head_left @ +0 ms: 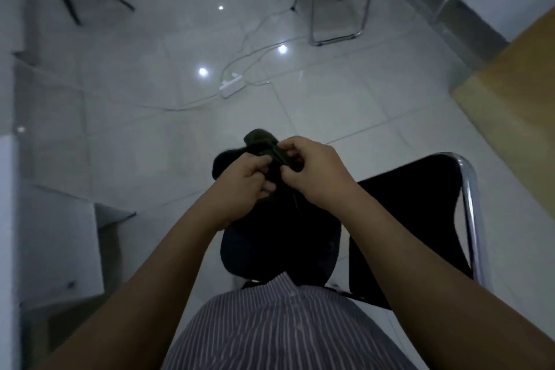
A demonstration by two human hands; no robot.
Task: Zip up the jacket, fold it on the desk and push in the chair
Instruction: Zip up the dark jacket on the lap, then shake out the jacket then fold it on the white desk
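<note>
Zipping step: left hand and right hand pinched dark jacket; next, desk at two o'clock.

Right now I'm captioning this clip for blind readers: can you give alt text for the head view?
Both hands, left hand and right hand, pinch the front of a dark jacket held over a black chair with a chrome frame. Behind lie a white tiled floor, a power strip and a wooden desk corner.

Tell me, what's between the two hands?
The head view shows a dark fold of the jacket pinched between the left hand and right hand.
</note>
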